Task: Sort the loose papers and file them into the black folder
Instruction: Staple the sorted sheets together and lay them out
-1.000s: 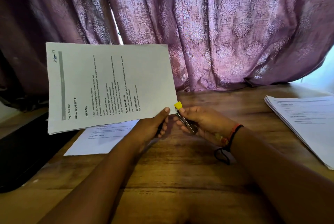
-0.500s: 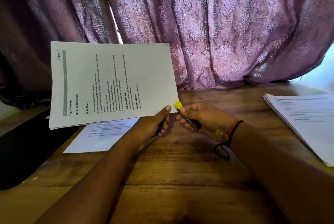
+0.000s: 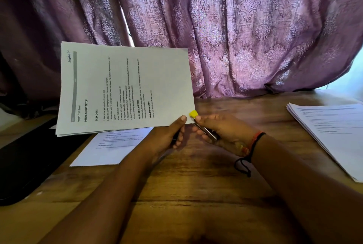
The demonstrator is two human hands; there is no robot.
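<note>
Sheaf [image 3: 125, 88], pinched at its lower corner by left hand [image 3: 167, 137], has swung nearer upright so that corner now meets the yellow-tipped metal tool [image 3: 205, 131] (possibly a stapler, view blurred) gripped by right hand [image 3: 222, 133]; binding likely precedes filing, and black folder [image 3: 29, 165] lies at 9 o'clock.

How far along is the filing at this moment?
Done: nothing visibly filed; the black folder shows no sheets. In hand: the left hand holds a paper set by its corner while the right hand holds a yellow-tipped tool at that corner. Left: a loose sheet and a paper stack lie on the table.
</note>
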